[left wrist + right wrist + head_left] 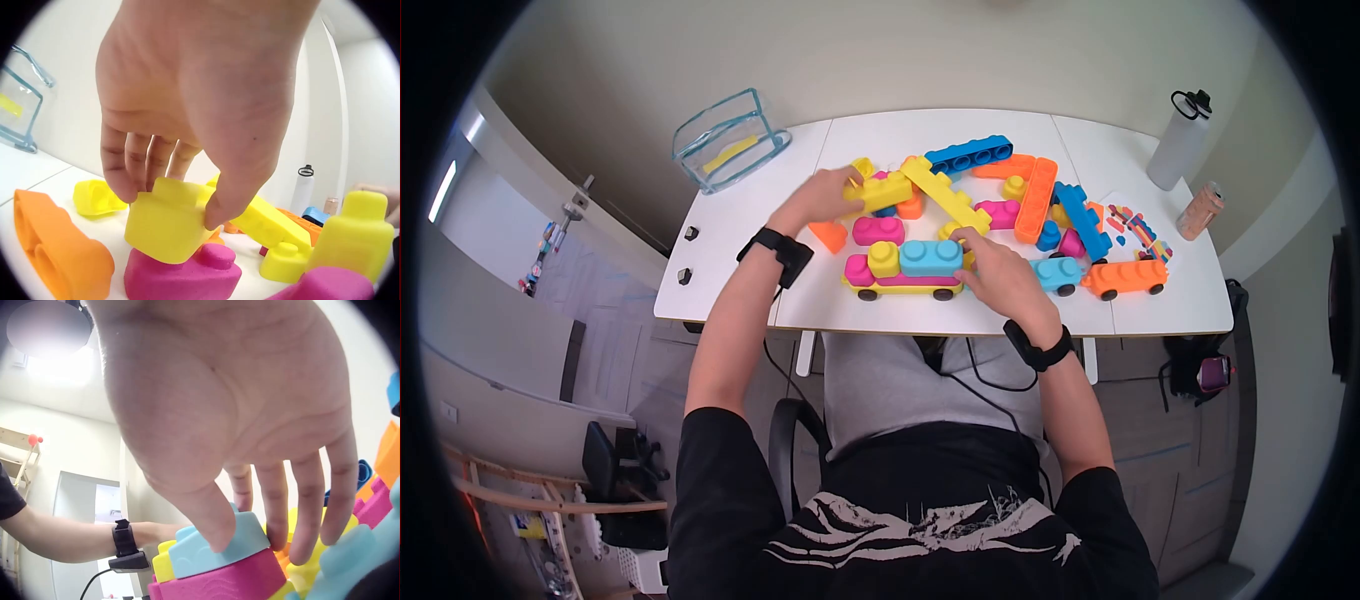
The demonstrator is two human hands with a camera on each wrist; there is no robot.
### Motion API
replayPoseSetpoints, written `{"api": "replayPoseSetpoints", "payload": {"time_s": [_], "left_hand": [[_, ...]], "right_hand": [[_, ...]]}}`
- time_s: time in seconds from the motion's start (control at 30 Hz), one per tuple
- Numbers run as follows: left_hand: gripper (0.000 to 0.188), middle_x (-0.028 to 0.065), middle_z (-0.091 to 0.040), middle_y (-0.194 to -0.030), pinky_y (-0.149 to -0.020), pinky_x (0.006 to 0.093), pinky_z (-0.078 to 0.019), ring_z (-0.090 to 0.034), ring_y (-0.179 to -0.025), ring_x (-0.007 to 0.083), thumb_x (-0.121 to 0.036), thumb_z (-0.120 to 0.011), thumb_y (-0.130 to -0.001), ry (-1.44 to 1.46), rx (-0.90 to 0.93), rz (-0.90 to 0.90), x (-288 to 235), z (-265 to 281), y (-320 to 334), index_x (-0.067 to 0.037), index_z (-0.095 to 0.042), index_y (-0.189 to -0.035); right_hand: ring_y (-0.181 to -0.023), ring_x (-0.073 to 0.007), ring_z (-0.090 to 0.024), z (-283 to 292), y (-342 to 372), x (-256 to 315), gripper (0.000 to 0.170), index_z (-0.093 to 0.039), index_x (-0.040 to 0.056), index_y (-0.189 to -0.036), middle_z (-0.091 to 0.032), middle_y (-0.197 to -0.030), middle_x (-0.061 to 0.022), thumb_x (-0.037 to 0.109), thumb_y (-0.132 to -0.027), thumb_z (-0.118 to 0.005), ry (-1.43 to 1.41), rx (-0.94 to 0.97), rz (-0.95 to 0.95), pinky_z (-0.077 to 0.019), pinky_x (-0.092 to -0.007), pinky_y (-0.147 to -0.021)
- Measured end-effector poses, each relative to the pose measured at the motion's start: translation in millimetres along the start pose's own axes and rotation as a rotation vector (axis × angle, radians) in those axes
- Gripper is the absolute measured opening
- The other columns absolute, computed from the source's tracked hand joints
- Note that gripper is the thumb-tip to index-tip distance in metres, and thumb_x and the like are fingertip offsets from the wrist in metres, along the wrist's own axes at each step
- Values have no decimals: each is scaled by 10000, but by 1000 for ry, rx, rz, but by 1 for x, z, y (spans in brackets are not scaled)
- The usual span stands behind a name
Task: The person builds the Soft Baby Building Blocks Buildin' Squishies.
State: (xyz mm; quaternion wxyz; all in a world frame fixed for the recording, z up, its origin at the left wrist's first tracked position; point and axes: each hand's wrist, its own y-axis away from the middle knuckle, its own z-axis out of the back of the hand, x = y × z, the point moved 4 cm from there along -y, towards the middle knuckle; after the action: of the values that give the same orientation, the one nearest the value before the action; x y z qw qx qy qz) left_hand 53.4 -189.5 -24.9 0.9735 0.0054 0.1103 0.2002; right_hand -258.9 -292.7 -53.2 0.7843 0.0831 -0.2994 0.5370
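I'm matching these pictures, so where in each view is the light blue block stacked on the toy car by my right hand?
Head: light blue block, slightly right of and above center.
Left wrist: can't make it out.
Right wrist: low middle.
Shared landmark: stacked yellow block beside it, low right in left wrist, low left in right wrist.

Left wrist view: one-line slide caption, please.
Left hand pinching a yellow studded building block, with a magenta block and an orange block nearby.
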Motion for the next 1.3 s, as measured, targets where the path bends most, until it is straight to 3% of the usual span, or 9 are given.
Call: {"api": "replayPoseSetpoints", "payload": {"time_s": [0.07, 0.33, 0.4, 0.5, 0.6, 0.7, 1.13, 1.23, 1.3], "left_hand": [[547, 219, -759, -1229, -990, 437, -573, -734, -1121, 379, -330, -761, -862, 50, -108, -6, 19, 13, 0, -59, -672, -1328], [554, 173, -738, -1273, -1037, 418, -551, -708, -1178, 356, -227, -795, -847, 68, 38, 197, 70, -10, 4, -67, -630, -1351], [544, 153, -734, -1256, -1018, 420, -560, -709, -1153, 351, -186, -789, -856, -92, -229, 10, 57, -13, 4, -75, -620, -1361], [449, 124, -743, -1208, -977, 426, -573, -708, -1129, 331, -192, -771, -878, -122, -332, -153, -21, -3, 5, -77, -667, -1299], [345, 107, -763, -1160, -920, 425, -585, -714, -1094, 311, -204, -761, -891, -70, -35, -111, -65, -3, -6, -70, -716, -1206], [291, 102, -778, -988, -832, 444, -592, -743, -968, 325, -204, -767, -860, -149, -122, -217, -53, -29, -40, -77, -740, -1121], [288, 140, -777, -1017, -832, 412, -583, -745, -959, 317, -196, -787, -846, -22, -90, -200, -76, -20, -41, -48, -671, -1064], [290, 136, -775, -1048, -838, 399, -582, -737, -957, 299, -197, -768, -868, -30, -23, -122, -78, -4, -30, -47, -700, -1106], [324, 130, -772, -1088, -856, 388, -581, -729, -958, 288, -194, -758, -901, -59, -133, -229, -79, 8, -17, -47, -728, -1188]], "right_hand": [[-1047, -381, -737, -2, 1, -2, 472, -541, 129, -1343, -746, -1191, -168, 155, -938, -783, -2, -14, 16, -573, -495, -847], [-1050, -406, -721, -2, 1, -1, 466, -536, 134, -1329, -746, -1155, -157, 160, -933, -778, -13, -45, 42, -564, -516, -826], [-1061, -403, -717, -2, 2, -1, 462, -535, 131, -1324, -743, -1164, -155, 157, -931, -778, -15, -57, 55, -563, -516, -832], [-1068, -400, -714, -2, 1, 0, 460, -536, 130, -1319, -742, -1167, -153, 153, -929, -777, 9, -58, 68, -563, -511, -836], [-1070, -398, -713, 1, 2, 3, 452, -539, 127, -1313, -741, -1162, -155, 148, -929, -776, -5, -41, 56, -564, -506, -837], [-1119, -370, -711, 2, 1, 2, 471, -552, 123, -1349, -730, -1244, -133, 161, -939, -778, 16, -23, 39, -567, -475, -874], [-1052, -383, -720, 3, 3, -2, 466, -567, 105, -1322, -735, -1105, -160, 147, -906, -774, 5, -74, 71, -572, -506, -837], [-1090, -394, -710, 3, 2, -3, 500, -561, 118, -1369, -735, -1145, -182, 147, -921, -781, -8, -19, 27, -566, -493, -871], [-1089, -396, -705, 5, 2, 0, 504, -561, 120, -1368, -729, -1123, -184, 146, -918, -786, -8, -6, 17, -563, -493, -876]]}}
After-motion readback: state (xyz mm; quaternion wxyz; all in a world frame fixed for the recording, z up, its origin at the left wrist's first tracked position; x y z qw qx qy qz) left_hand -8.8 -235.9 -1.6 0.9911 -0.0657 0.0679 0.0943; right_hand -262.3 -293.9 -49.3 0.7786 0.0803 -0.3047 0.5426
